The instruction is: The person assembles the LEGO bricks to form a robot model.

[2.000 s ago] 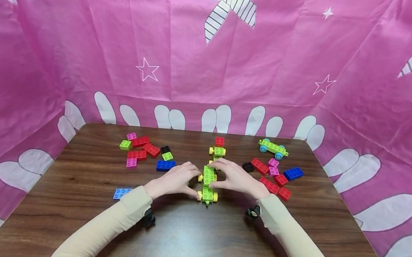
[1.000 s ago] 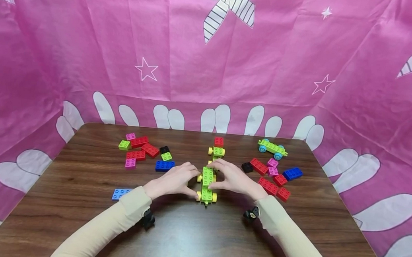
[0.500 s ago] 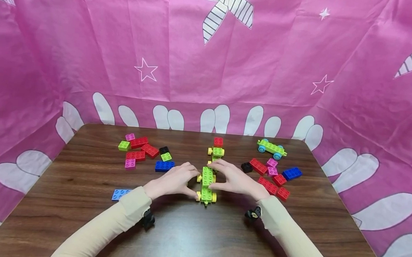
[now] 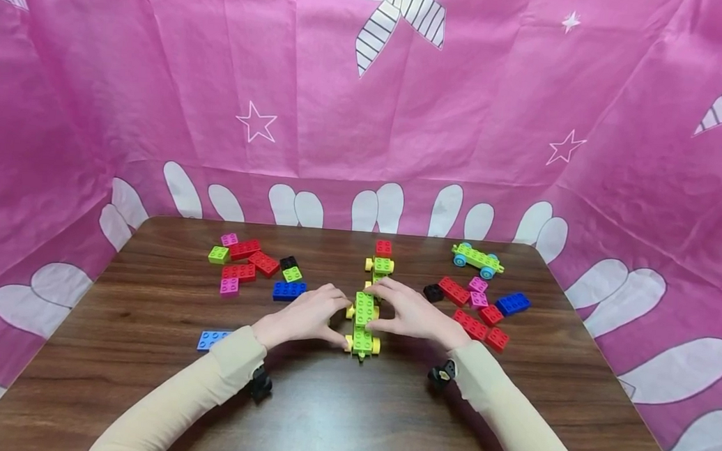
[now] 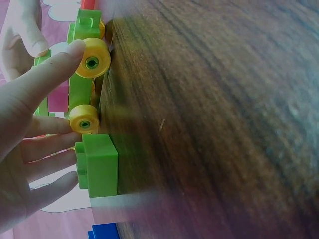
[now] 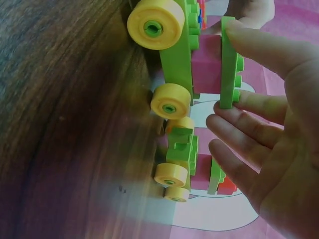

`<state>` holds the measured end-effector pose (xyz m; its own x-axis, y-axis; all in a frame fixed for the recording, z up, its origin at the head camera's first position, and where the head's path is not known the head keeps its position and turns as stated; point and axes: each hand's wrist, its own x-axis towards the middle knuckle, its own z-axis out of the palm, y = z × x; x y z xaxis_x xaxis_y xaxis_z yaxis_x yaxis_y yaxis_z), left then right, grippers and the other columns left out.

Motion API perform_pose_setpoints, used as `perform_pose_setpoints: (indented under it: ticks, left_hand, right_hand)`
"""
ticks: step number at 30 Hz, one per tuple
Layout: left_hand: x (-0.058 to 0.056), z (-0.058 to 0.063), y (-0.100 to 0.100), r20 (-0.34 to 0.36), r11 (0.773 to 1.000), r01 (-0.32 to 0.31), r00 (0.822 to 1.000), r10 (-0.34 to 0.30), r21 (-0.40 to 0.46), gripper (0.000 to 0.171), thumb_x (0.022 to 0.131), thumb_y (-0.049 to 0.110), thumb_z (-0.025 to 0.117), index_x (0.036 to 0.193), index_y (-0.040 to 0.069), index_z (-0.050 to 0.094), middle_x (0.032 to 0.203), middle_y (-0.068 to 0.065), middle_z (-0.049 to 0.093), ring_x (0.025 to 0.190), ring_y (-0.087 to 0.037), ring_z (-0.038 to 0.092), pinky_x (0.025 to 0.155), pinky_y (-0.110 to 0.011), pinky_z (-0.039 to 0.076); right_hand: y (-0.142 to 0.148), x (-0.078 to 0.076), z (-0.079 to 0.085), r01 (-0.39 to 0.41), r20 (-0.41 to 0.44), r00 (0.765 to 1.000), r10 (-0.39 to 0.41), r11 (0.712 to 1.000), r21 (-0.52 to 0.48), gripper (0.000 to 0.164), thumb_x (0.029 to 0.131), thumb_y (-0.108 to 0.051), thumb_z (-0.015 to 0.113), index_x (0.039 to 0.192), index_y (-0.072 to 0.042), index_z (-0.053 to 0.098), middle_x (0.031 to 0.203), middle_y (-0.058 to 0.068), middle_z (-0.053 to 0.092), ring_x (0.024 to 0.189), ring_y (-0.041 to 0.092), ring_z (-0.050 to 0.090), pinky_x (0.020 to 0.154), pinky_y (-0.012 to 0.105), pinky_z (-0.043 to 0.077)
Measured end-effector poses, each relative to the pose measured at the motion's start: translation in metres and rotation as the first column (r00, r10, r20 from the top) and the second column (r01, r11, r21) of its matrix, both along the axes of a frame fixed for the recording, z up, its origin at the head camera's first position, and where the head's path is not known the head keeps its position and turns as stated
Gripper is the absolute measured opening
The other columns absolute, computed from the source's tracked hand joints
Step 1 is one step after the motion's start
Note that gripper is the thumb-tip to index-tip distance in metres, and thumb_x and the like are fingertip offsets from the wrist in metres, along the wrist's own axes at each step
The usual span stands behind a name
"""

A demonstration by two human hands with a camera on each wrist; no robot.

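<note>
At the middle of the table stands a toy brick car with a green wheeled base [image 4: 362, 343]. A pink brick [image 6: 207, 63] sits on that base, topped by a flat green plate [image 4: 364, 308]. My left hand [image 4: 306, 317] holds the base from the left, thumb on the near yellow wheel [image 5: 93, 59] and index finger by the far one. From the right, my right hand [image 4: 416, 314] pinches the green plate end to end between thumb and index finger. Behind it is a second yellow-wheeled car [image 4: 383, 265], partly hidden by the right hand.
A red brick [image 4: 384, 248] shows on the second car. Left of the hands lie several loose bricks, including a dark blue brick [image 4: 289, 291] and a light blue brick [image 4: 211, 341]. To the right are red bricks [image 4: 470, 325], a blue brick [image 4: 513, 304] and a blue-wheeled base [image 4: 478, 259].
</note>
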<state>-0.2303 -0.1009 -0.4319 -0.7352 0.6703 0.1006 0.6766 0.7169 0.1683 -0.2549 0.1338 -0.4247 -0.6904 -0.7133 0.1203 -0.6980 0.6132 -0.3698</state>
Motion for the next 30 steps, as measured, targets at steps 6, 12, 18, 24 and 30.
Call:
perform_pose_setpoints:
  ticks: [6, 12, 18, 24, 30]
  left_hand:
    - [-0.001, 0.0, 0.0, 0.008, 1.0, -0.004, 1.0, 0.004, -0.006, 0.077, 0.068, 0.064, 0.071, 0.119, 0.006, 0.063, 0.116, -0.004, 0.064, 0.107, -0.016, 0.053, 0.083, -0.032, 0.053]
    - [-0.001, -0.001, 0.0, 0.002, 1.0, -0.002, 1.0, 0.002, -0.005, 0.077, 0.067, 0.064, 0.071, 0.119, 0.006, 0.063, 0.116, -0.004, 0.064, 0.106, -0.016, 0.054, 0.083, -0.032, 0.053]
    - [-0.001, -0.001, 0.0, 0.011, 1.0, -0.001, 1.0, 0.001, 0.0, 0.077, 0.068, 0.063, 0.071, 0.12, 0.006, 0.062, 0.118, -0.004, 0.064, 0.108, -0.017, 0.053, 0.084, -0.033, 0.053]
    - [-0.001, -0.001, 0.0, 0.02, 1.0, 0.001, 1.0, -0.001, -0.005, 0.077, 0.068, 0.063, 0.07, 0.12, 0.007, 0.062, 0.118, -0.004, 0.063, 0.107, -0.016, 0.053, 0.083, -0.032, 0.053]
    - [-0.002, -0.001, 0.0, 0.019, 1.0, 0.004, 1.0, -0.004, -0.011, 0.077, 0.068, 0.064, 0.07, 0.12, 0.007, 0.062, 0.117, -0.004, 0.064, 0.106, -0.016, 0.053, 0.084, -0.032, 0.052]
  right_hand:
    - [-0.001, -0.001, 0.001, 0.007, 0.0, 1.0, -0.007, 1.0, 0.019, 0.06, 0.078, -0.049, 0.07, 0.127, -0.017, 0.055, 0.123, -0.003, 0.055, 0.108, 0.016, 0.058, 0.091, 0.035, 0.051]
    - [-0.001, -0.001, 0.001, 0.014, 0.014, 1.0, -0.015, 1.0, 0.013, 0.061, 0.077, -0.049, 0.071, 0.127, -0.016, 0.055, 0.123, -0.002, 0.055, 0.109, 0.017, 0.058, 0.091, 0.035, 0.051]
    - [0.0, -0.001, -0.002, 0.014, 0.043, 0.999, -0.013, 1.0, -0.014, 0.063, 0.077, -0.05, 0.071, 0.128, -0.017, 0.054, 0.125, -0.002, 0.054, 0.112, 0.017, 0.057, 0.093, 0.035, 0.05]
    - [0.004, 0.0, -0.005, -0.01, 0.018, 1.0, 0.011, 0.999, -0.04, 0.067, 0.078, -0.052, 0.069, 0.131, -0.015, 0.052, 0.128, -0.001, 0.053, 0.115, 0.016, 0.056, 0.095, 0.036, 0.05]
    - [0.011, 0.001, -0.003, -0.006, 0.033, 0.999, 0.008, 0.998, -0.066, 0.066, 0.078, -0.051, 0.069, 0.132, -0.015, 0.052, 0.131, -0.001, 0.053, 0.119, 0.015, 0.053, 0.098, 0.037, 0.049]
